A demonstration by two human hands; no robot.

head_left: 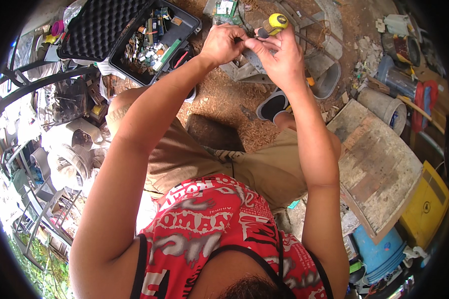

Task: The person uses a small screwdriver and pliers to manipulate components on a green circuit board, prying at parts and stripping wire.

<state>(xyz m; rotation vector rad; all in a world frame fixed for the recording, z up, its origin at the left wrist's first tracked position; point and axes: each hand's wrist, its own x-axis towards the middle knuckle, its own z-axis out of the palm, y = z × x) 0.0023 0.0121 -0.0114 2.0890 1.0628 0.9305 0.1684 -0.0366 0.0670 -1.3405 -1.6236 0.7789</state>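
Observation:
Both of my hands meet at the top of the view, fingertips nearly touching. In my right hand (285, 59), closed, is a screwdriver (275, 24) with a yellow and black handle, jutting up beside the fingers. My left hand (222, 45) is closed in a pinch; a small dark thing shows at its fingertips, too small to name. Below the fingers a grey flat piece (254, 62) is partly hidden, and I cannot tell whether it is held. Just beyond my left hand lies a green circuit board (225, 8).
An open black case (195, 26) with foam in its lid holds circuit-board scraps (152, 42) at the left. Metal frames (331, 30) lie beyond my hands. At the right are a worn wooden board (379, 164), a bucket (384, 105) and a yellow panel (426, 209). Scrap crowds the left.

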